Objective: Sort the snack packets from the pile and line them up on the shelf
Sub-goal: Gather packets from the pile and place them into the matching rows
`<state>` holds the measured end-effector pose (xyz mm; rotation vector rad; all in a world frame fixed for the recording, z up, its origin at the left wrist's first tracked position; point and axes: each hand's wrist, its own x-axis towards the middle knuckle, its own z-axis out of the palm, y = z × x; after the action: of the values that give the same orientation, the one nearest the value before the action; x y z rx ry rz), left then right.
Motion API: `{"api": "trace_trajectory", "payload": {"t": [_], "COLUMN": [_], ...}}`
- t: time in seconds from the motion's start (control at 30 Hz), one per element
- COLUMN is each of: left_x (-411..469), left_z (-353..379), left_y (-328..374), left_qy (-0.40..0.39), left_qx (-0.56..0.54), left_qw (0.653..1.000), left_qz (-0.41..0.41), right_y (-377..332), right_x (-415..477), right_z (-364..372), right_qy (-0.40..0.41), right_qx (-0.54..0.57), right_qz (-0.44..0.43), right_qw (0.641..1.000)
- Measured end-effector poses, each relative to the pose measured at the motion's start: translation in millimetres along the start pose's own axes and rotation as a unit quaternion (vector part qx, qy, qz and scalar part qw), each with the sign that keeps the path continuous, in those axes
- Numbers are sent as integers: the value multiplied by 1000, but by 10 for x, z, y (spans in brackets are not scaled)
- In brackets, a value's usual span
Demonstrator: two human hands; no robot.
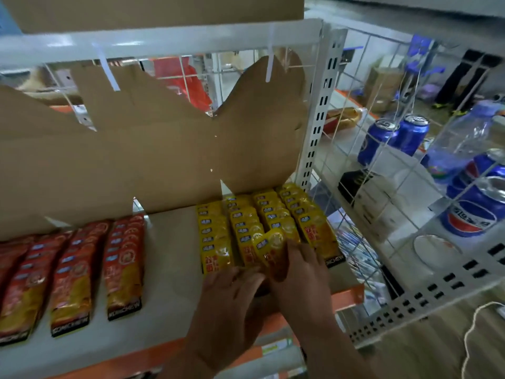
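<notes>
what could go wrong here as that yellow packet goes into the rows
1. The yellow packet pinched by the right hand sits tilted over two of the yellow rows, so it may settle crooked or straddle both.
2. The left hand lies at the row fronts; a push could shove the overlapped packets out of line.
3. The front packets lie near the shelf's orange front edge and might slide off.
</notes>
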<state>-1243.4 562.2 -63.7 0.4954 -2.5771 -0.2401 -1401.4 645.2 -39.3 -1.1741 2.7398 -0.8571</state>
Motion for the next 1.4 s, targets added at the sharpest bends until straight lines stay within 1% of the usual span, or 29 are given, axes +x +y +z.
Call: {"api": "trace_trajectory", "payload": {"t": [0.07, 0.17, 0.23, 0.4, 0.6, 0.73, 0.93, 1.07, 1.4], "left_x": [-1, 7, 12, 33, 31, 36, 33, 43, 49], "left_z": [28, 63, 55, 16, 18, 21, 22, 18, 0], "left_y": [0, 7, 13, 44, 44, 42, 44, 50, 66], "left_qy": [-4, -5, -8, -8, -11, -9, -19, -20, -18], "left_qx": [50, 75, 76, 78, 78, 76, 76, 76, 77], "left_qw": [999, 996, 996, 996, 996, 996, 996, 996, 996], "left_qz": [-14, -36, -41, -42, -38, -39, -44, -45, -47], "right_y": [70, 154, 202, 282, 270, 288, 308, 329, 341], "right_x": [20, 56, 70, 126, 216, 285, 272, 264, 278], "right_z": [-23, -68, -64, 33, 49, 78, 127, 147, 150], "right_qy": [-1, -21, -18, 24, 42, 58, 49, 62, 51], "right_qx": [7, 41, 34, 3, 4, -4, -12, -18, -14], "right_qz": [6, 29, 32, 27, 39, 30, 10, -7, 2], "right_qw": [1000, 998, 999, 999, 998, 998, 999, 998, 999]}}
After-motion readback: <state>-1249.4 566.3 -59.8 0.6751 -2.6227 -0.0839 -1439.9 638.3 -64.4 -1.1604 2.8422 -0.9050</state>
